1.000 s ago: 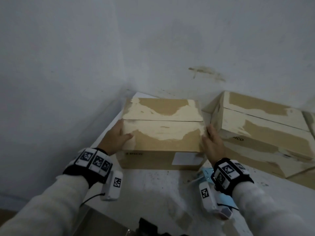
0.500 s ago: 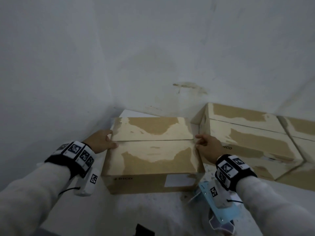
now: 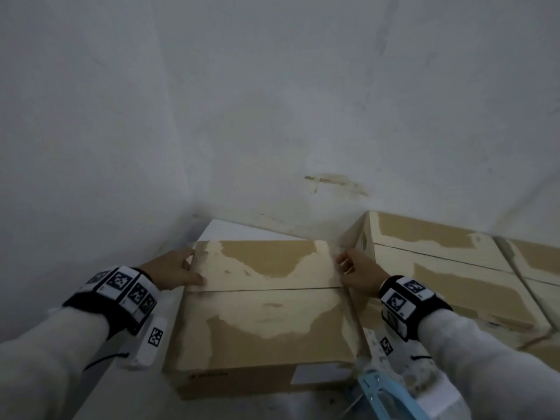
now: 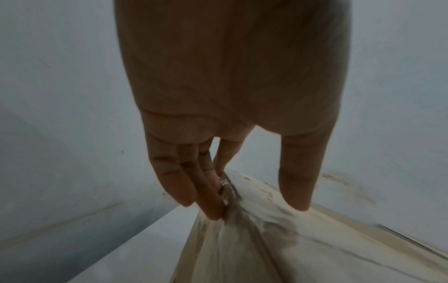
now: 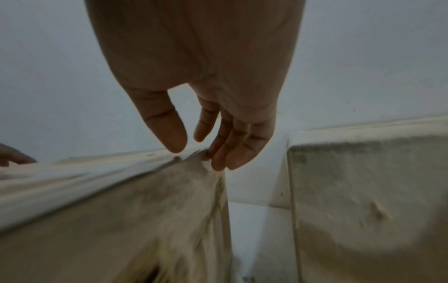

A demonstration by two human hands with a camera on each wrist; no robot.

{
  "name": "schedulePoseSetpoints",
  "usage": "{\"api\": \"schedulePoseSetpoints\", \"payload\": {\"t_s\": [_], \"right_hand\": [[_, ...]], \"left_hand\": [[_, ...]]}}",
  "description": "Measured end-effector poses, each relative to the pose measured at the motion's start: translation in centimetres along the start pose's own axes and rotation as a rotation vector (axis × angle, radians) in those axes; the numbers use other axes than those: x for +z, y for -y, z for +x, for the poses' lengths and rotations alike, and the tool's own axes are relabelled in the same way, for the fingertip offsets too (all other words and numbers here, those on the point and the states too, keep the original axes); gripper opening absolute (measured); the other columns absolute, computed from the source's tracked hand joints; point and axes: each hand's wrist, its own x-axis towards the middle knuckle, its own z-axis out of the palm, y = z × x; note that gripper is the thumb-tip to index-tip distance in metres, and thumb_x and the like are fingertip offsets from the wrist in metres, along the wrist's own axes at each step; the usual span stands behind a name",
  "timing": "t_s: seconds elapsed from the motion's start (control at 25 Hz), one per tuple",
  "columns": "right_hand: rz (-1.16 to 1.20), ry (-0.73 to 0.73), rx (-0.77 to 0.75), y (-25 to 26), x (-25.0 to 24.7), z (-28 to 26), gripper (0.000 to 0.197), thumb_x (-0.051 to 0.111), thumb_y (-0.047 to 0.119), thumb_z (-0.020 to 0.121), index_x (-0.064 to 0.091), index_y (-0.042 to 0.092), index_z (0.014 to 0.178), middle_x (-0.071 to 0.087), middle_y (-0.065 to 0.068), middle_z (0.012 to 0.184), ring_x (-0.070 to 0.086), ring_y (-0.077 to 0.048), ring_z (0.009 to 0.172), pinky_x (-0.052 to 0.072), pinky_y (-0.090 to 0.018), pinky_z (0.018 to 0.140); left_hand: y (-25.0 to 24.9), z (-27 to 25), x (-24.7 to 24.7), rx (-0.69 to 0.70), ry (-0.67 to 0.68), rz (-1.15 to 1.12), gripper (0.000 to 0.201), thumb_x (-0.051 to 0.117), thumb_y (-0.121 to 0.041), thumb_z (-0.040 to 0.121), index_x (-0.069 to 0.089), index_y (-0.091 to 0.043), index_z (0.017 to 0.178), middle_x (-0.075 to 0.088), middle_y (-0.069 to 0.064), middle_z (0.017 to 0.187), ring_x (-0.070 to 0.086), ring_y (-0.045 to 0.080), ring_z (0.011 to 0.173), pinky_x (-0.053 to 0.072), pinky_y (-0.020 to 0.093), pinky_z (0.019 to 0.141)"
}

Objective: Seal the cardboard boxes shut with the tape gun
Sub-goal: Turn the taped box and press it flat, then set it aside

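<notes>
A brown cardboard box [image 3: 266,325] with worn pale patches sits in front of me, its two top flaps down and meeting at a bare seam. My left hand [image 3: 175,269] lies against the box's left side at the far flap, fingers [image 4: 206,201] straight along the edge and thumb on top. My right hand [image 3: 359,275] touches the far right corner of the box [image 5: 121,220] with loosely bent fingers [image 5: 232,153]. The light blue tape gun [image 3: 385,395] lies on the table by the box's near right corner, under my right forearm, in nobody's grip.
A second closed cardboard box [image 3: 439,283] stands just right of the first, with a narrow gap between them, and a third box [image 3: 539,262] lies at the far right. The white table [image 3: 224,231] ends at grey walls behind and on the left.
Both hands have slid along the box's sides from the near flap past the seam to the far flap. The box now looks closer to me.
</notes>
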Motion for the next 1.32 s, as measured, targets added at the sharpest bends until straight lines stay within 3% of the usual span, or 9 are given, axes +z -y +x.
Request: {"api": "schedulePoseSetpoints", "payload": {"t_s": [0.12, 0.32, 0.56, 0.64, 0.72, 0.84, 0.92, 1.04, 1.32], "right_hand": [[-0.03, -0.019, -0.008, 0.8, -0.4, 1.8, 0.021, 0.053, 0.011, 0.089, 0.049, 0.013, 0.11, 0.05, -0.006, 0.099, 0.05, -0.021, 0.086, 0.043, -0.026, 0.067], [-0.018, -0.088, 0.029, 1.7, -0.6, 5.3, 0.027, 0.045, 0.013, 0.094, 0.05, 0.006, 0.121, 0.054, -0.014, 0.113, 0.048, -0.023, 0.093, 0.041, -0.031, 0.081], [-0.078, -0.051, 0.046, 1.1, -0.3, 7.5, 0.036, 0.041, 0.007, 0.095, 0.046, 0.003, 0.131, 0.049, -0.02, 0.133, 0.048, -0.033, 0.12, 0.038, -0.035, 0.098], [-0.066, -0.043, 0.056, 1.0, -0.3, 7.7, 0.038, 0.041, 0.008, 0.095, 0.045, 0.004, 0.133, 0.048, -0.019, 0.136, 0.047, -0.034, 0.122, 0.038, -0.037, 0.099], [-0.071, -0.043, 0.064, 1.1, -0.5, 7.8, 0.039, 0.045, 0.012, 0.094, 0.046, 0.009, 0.133, 0.047, -0.021, 0.134, 0.048, -0.035, 0.118, 0.039, -0.035, 0.093], [-0.218, -0.024, 0.036, 1.7, -1.1, 8.2, 0.04, 0.047, 0.014, 0.092, 0.05, 0.017, 0.131, 0.038, -0.019, 0.137, 0.041, -0.035, 0.124, 0.035, -0.035, 0.101], [-0.308, 0.036, -0.044, 2.3, -1.2, 8.5, 0.041, 0.042, 0.007, 0.092, 0.053, 0.018, 0.129, 0.038, -0.015, 0.14, 0.038, -0.033, 0.129, 0.031, -0.036, 0.107], [-0.269, 0.151, -0.047, 2.6, -0.8, 9.0, 0.04, 0.037, 0.004, 0.093, 0.057, 0.016, 0.125, 0.049, -0.01, 0.139, 0.044, -0.028, 0.128, 0.033, -0.035, 0.106], [-0.163, 0.098, 0.003, 1.1, -0.8, 7.7, 0.04, 0.036, 0.007, 0.096, 0.048, 0.009, 0.134, 0.043, -0.012, 0.146, 0.038, -0.027, 0.134, 0.028, -0.032, 0.108]], "left_hand": [[0.1, 1.2, -0.5, -0.047, 0.003, -0.016, 0.052, 0.059, -0.036, 0.089, 0.043, -0.016, 0.134, 0.061, 0.009, 0.098, 0.061, 0.024, 0.082, 0.044, 0.026, 0.064], [0.0, 2.6, -1.0, -0.077, 0.019, 0.012, 0.054, 0.042, -0.051, 0.093, 0.038, -0.023, 0.139, 0.055, 0.009, 0.126, 0.061, 0.016, 0.068, 0.044, 0.024, 0.058], [0.4, 4.7, -1.0, -0.103, -0.02, -0.093, 0.049, 0.028, -0.044, 0.099, 0.054, -0.007, 0.12, 0.056, 0.006, 0.081, 0.056, 0.019, 0.062, 0.04, 0.023, 0.056], [0.4, 5.1, -1.2, -0.117, -0.01, -0.115, 0.049, 0.03, -0.042, 0.099, 0.05, -0.008, 0.127, 0.057, 0.006, 0.082, 0.057, 0.021, 0.067, 0.044, 0.025, 0.062], [0.5, 5.5, -1.9, -0.092, -0.028, -0.072, 0.056, 0.042, -0.043, 0.096, 0.037, -0.008, 0.139, 0.057, 0.014, 0.108, 0.059, 0.03, 0.094, 0.047, 0.032, 0.08], [0.6, 6.3, -2.9, 0.053, -0.161, 0.066, 0.081, 0.064, -0.036, 0.086, 0.019, -0.01, 0.149, 0.025, 0.017, 0.15, 0.028, 0.029, 0.139, 0.027, 0.036, 0.114], [0.1, 6.8, -2.7, 0.176, -0.161, 0.059, 0.065, 0.06, -0.014, 0.089, 0.028, -0.009, 0.146, 0.025, 0.011, 0.153, 0.025, 0.024, 0.142, 0.021, 0.027, 0.113], [-0.2, 7.3, -2.1, 0.198, -0.094, -0.006, 0.043, 0.047, -0.002, 0.094, 0.046, -0.007, 0.136, 0.047, 0.009, 0.142, 0.043, 0.022, 0.132, 0.031, 0.021, 0.101], [1.5, 6.7, -1.2, 0.111, -0.173, -0.145, 0.039, 0.052, -0.029, 0.094, 0.061, -0.005, 0.122, 0.062, 0.014, 0.124, 0.057, 0.029, 0.114, 0.046, 0.038, 0.098]]}}
